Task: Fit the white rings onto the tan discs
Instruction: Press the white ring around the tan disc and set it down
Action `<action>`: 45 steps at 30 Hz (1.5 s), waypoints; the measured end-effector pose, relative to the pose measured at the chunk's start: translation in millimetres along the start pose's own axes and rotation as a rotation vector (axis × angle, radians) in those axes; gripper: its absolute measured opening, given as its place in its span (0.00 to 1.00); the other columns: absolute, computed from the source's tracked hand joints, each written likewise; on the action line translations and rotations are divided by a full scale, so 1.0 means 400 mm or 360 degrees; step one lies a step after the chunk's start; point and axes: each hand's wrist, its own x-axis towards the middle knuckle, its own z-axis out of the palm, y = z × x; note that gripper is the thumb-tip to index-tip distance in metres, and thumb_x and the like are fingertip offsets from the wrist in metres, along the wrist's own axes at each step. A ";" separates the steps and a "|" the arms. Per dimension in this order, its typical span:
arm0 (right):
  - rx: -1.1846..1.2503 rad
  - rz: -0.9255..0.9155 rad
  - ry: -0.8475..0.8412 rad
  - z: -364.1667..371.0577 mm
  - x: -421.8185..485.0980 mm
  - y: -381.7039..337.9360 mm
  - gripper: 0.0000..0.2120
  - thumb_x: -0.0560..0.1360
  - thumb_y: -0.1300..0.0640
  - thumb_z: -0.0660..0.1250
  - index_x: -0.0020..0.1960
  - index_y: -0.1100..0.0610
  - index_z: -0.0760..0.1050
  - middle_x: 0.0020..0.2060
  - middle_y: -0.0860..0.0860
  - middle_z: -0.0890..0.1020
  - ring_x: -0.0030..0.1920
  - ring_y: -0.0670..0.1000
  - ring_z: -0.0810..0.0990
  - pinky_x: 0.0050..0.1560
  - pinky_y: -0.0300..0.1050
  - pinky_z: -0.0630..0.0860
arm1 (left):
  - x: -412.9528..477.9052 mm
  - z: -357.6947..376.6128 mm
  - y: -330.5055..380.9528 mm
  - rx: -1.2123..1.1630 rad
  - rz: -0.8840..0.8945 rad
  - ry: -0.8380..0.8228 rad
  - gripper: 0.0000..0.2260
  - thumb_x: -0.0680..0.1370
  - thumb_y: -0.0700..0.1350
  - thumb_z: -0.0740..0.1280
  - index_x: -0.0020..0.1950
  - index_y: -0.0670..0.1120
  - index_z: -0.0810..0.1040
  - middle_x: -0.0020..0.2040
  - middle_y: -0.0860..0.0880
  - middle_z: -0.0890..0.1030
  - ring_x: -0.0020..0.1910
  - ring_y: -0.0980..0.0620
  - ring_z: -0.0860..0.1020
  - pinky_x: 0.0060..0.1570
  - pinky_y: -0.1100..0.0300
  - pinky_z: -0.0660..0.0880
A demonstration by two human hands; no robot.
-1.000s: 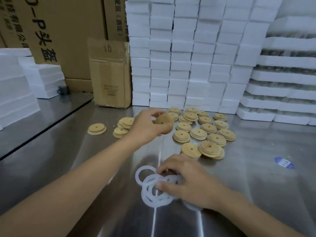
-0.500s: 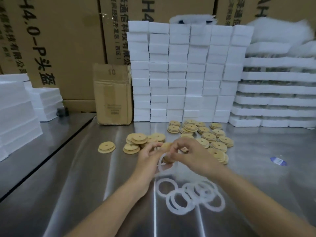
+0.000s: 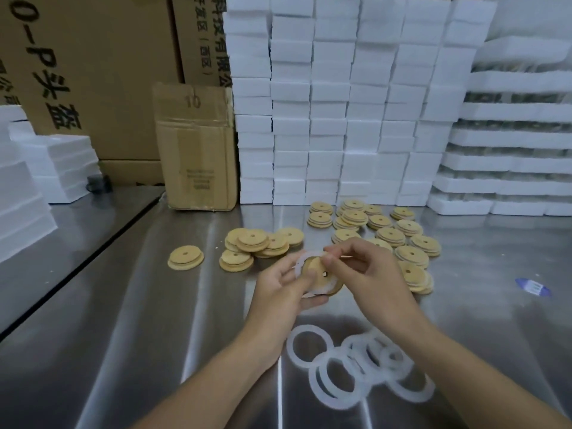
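Note:
My left hand (image 3: 280, 289) holds a tan disc (image 3: 322, 275) with a small centre hole, tilted toward me above the steel table. A white ring (image 3: 301, 261) lies around the disc's rim, and my right hand (image 3: 362, 270) pinches the ring at its top edge. Several loose white rings (image 3: 359, 366) overlap in a heap on the table just below my wrists. Many bare tan discs (image 3: 387, 233) lie in low stacks behind my right hand. A smaller cluster of discs (image 3: 257, 246) sits behind my left hand, and a single disc (image 3: 185, 257) lies further left.
A wall of stacked white foam blocks (image 3: 340, 119) rises at the back, with foam trays (image 3: 510, 162) to its right. A small cardboard box (image 3: 198, 150) stands left of the foam, large cartons behind it. More foam (image 3: 24, 187) sits far left. A blue sticker (image 3: 532, 286) lies on the table (image 3: 154, 320) at right.
My right hand lifted a white ring from the heap and brought it to the disc in my left hand. The ring now sits around the disc.

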 end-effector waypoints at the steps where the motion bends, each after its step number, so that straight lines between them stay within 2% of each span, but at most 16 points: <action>1: 0.0048 0.0021 0.0006 -0.005 0.001 0.007 0.04 0.79 0.56 0.75 0.46 0.49 0.85 0.46 0.47 0.88 0.46 0.48 0.88 0.50 0.49 0.84 | -0.001 0.001 -0.001 0.0026 0.0006 -0.0015 0.11 0.85 0.39 0.68 0.66 0.47 0.83 0.59 0.46 0.88 0.58 0.46 0.87 0.53 0.52 0.86; 4: 0.0170 0.0069 0.0034 -0.017 0.002 0.022 0.04 0.79 0.57 0.75 0.45 0.53 0.84 0.39 0.48 0.87 0.36 0.42 0.84 0.37 0.33 0.76 | -0.002 0.005 0.001 0.0060 0.0002 0.0028 0.12 0.84 0.36 0.68 0.65 0.48 0.83 0.56 0.47 0.89 0.56 0.47 0.88 0.52 0.53 0.86; 6: 0.0208 0.0101 0.0037 -0.021 0.005 0.025 0.05 0.79 0.59 0.75 0.44 0.56 0.84 0.34 0.47 0.85 0.30 0.40 0.80 0.31 0.29 0.72 | -0.001 0.006 0.001 0.0050 0.0003 0.0069 0.12 0.84 0.36 0.68 0.65 0.48 0.82 0.57 0.47 0.89 0.56 0.47 0.88 0.52 0.53 0.86; 8: 0.0260 0.0137 0.0001 -0.024 0.007 0.024 0.05 0.79 0.61 0.74 0.44 0.59 0.84 0.34 0.48 0.85 0.29 0.40 0.79 0.30 0.29 0.72 | -0.003 0.005 0.001 0.0020 0.0005 0.0096 0.12 0.84 0.37 0.68 0.66 0.47 0.82 0.57 0.46 0.89 0.56 0.46 0.88 0.52 0.53 0.86; 11: 0.0349 0.0225 -0.0051 -0.031 0.011 0.015 0.05 0.79 0.61 0.74 0.46 0.62 0.84 0.36 0.51 0.87 0.33 0.41 0.82 0.34 0.31 0.76 | -0.002 0.000 0.004 -0.0025 -0.0009 0.0111 0.12 0.84 0.39 0.69 0.67 0.46 0.83 0.58 0.46 0.89 0.57 0.45 0.88 0.52 0.55 0.86; 13: 0.0386 0.0326 -0.0073 -0.038 0.013 0.013 0.06 0.79 0.59 0.74 0.48 0.62 0.85 0.42 0.55 0.88 0.43 0.49 0.88 0.45 0.40 0.84 | 0.002 -0.007 0.002 -0.0041 -0.0023 0.0101 0.12 0.84 0.41 0.69 0.68 0.47 0.83 0.59 0.46 0.88 0.59 0.44 0.87 0.53 0.54 0.85; 14: 0.0420 0.0385 -0.0092 -0.040 0.015 0.013 0.07 0.79 0.58 0.74 0.49 0.64 0.84 0.44 0.56 0.89 0.47 0.54 0.88 0.51 0.45 0.86 | 0.005 -0.010 0.000 -0.0053 -0.0028 0.0099 0.13 0.84 0.41 0.69 0.68 0.46 0.83 0.59 0.45 0.88 0.59 0.44 0.87 0.53 0.54 0.85; 16: 0.0537 0.0500 -0.0133 -0.041 0.016 0.013 0.09 0.80 0.59 0.73 0.51 0.66 0.83 0.46 0.59 0.89 0.51 0.58 0.88 0.55 0.47 0.85 | 0.008 -0.013 -0.005 -0.0087 -0.0032 0.0120 0.13 0.83 0.42 0.70 0.67 0.46 0.83 0.59 0.44 0.88 0.59 0.43 0.87 0.51 0.56 0.85; 18: 0.0633 0.0589 -0.0170 -0.042 0.016 0.012 0.10 0.80 0.59 0.72 0.52 0.67 0.83 0.47 0.59 0.89 0.52 0.58 0.88 0.56 0.45 0.85 | 0.010 -0.015 -0.008 -0.0112 -0.0029 0.0139 0.12 0.83 0.42 0.70 0.66 0.46 0.84 0.59 0.44 0.88 0.59 0.42 0.87 0.49 0.57 0.84; 21: 0.0714 0.0633 -0.0188 -0.046 0.017 0.014 0.10 0.80 0.58 0.72 0.52 0.66 0.83 0.49 0.59 0.89 0.53 0.58 0.88 0.56 0.45 0.85 | 0.009 -0.013 -0.009 -0.0131 -0.0025 0.0132 0.11 0.83 0.43 0.70 0.65 0.47 0.85 0.59 0.44 0.88 0.60 0.42 0.86 0.52 0.54 0.84; 25: 0.0644 0.0555 -0.0196 -0.045 0.011 0.024 0.06 0.79 0.56 0.74 0.48 0.59 0.86 0.48 0.55 0.89 0.52 0.53 0.88 0.55 0.45 0.85 | 0.011 -0.009 0.000 -0.0185 -0.0013 0.0152 0.13 0.83 0.43 0.70 0.67 0.46 0.84 0.60 0.45 0.88 0.59 0.44 0.87 0.50 0.58 0.85; 28: 0.0508 0.0457 -0.0194 -0.045 0.008 0.029 0.05 0.78 0.55 0.75 0.45 0.54 0.87 0.44 0.51 0.89 0.46 0.46 0.87 0.47 0.38 0.84 | 0.013 -0.002 0.005 -0.0172 0.0026 0.0206 0.12 0.84 0.41 0.69 0.66 0.47 0.84 0.59 0.46 0.88 0.58 0.47 0.87 0.48 0.60 0.84; 32: 0.0460 0.0375 -0.0125 -0.054 0.004 0.030 0.04 0.78 0.56 0.75 0.45 0.54 0.87 0.42 0.50 0.88 0.44 0.44 0.86 0.42 0.34 0.81 | 0.016 0.005 0.013 -0.0077 0.0062 0.0220 0.11 0.85 0.41 0.68 0.65 0.49 0.85 0.59 0.47 0.89 0.56 0.48 0.87 0.48 0.59 0.83; 35: 0.0428 0.0359 -0.0089 -0.052 0.001 0.027 0.04 0.78 0.54 0.74 0.46 0.53 0.86 0.42 0.49 0.88 0.45 0.43 0.86 0.42 0.37 0.82 | 0.018 -0.003 0.023 0.0041 0.0103 0.0199 0.11 0.85 0.42 0.68 0.64 0.51 0.85 0.58 0.48 0.89 0.57 0.48 0.87 0.50 0.55 0.83; 40: 0.0392 0.0334 -0.0073 -0.033 -0.009 0.024 0.04 0.78 0.51 0.75 0.46 0.49 0.86 0.44 0.47 0.88 0.46 0.44 0.86 0.41 0.37 0.81 | 0.007 -0.027 0.027 0.0115 0.0181 0.0097 0.10 0.85 0.41 0.69 0.64 0.50 0.85 0.58 0.47 0.88 0.55 0.48 0.86 0.49 0.55 0.85; 45: 0.0336 0.0424 -0.0190 -0.018 -0.025 0.009 0.09 0.79 0.50 0.74 0.49 0.56 0.86 0.45 0.49 0.89 0.48 0.46 0.88 0.50 0.45 0.81 | -0.010 -0.037 0.018 0.0111 0.0179 0.0074 0.09 0.86 0.42 0.68 0.58 0.53 0.86 0.59 0.48 0.88 0.54 0.49 0.87 0.53 0.51 0.85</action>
